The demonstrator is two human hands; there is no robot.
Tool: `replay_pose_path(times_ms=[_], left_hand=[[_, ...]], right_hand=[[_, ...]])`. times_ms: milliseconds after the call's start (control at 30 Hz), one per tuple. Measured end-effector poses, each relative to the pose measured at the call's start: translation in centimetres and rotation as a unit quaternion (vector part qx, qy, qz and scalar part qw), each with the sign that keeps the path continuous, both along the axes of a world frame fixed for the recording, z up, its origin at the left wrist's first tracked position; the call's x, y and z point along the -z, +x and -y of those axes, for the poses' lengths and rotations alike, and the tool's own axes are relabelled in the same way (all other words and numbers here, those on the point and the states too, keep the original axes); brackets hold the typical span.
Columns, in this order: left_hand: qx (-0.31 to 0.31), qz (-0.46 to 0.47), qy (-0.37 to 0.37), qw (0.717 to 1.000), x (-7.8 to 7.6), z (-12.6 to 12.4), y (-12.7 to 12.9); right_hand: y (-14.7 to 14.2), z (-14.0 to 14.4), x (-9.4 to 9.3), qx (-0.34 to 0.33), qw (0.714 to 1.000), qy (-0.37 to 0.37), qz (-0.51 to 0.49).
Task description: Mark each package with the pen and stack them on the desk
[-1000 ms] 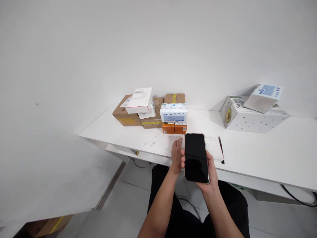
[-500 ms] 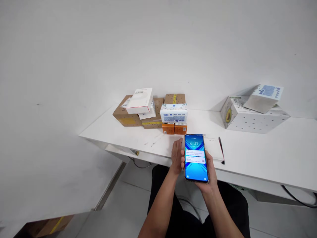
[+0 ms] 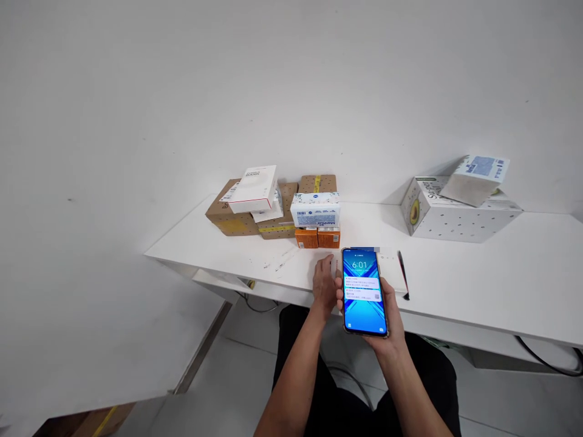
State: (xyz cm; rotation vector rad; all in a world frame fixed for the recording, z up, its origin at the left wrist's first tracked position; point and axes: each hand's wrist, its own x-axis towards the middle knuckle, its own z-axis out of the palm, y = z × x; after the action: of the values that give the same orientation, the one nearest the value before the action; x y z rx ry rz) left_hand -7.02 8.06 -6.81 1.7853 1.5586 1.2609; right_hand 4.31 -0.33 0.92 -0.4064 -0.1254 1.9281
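My right hand (image 3: 392,318) is wrapped round a smartphone (image 3: 364,312) in a case, held face up above the desk's front edge. Its lit blue screen reads 6:01, with two notification panels. To the left of the phone, my left hand (image 3: 324,282) rests on the desk edge with its fingers loosely bent and apart, and nothing shows in it. Partly hidden beneath the phone lies a flat white item (image 3: 392,267), a box or a book. A thin black object with a tassel-like tip (image 3: 403,276) runs along its right side.
Behind my hands, orange boxes (image 3: 306,238) carry a white tissue-like pack (image 3: 315,209). Brown cartons (image 3: 228,224) with a white box (image 3: 253,188) on top stand left. On the right, a white avocado-print box (image 3: 464,221) bears a tilted pack (image 3: 476,179). A wall rises behind the white desk (image 3: 455,285).
The view has shifted slightly, so the boxes sit a little further left. The phone and my right hand appear slightly further right. Both hands keep nearly the same pose.
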Motion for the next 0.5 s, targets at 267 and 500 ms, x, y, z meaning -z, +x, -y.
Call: replay_pose_path(times_ms=[267, 500], left_hand=[[0.003, -0.066, 0.022, 0.998, -0.2, 0.0, 0.3], [-0.003, -0.073, 0.059, 0.996, 0.2, -0.2, 0.3]], right_hand=[[7.4, 0.9, 0.8, 0.208, 0.923, -0.057, 0.319], [15.9, 0.2, 3.8, 0.203, 0.396, -0.075, 0.893]])
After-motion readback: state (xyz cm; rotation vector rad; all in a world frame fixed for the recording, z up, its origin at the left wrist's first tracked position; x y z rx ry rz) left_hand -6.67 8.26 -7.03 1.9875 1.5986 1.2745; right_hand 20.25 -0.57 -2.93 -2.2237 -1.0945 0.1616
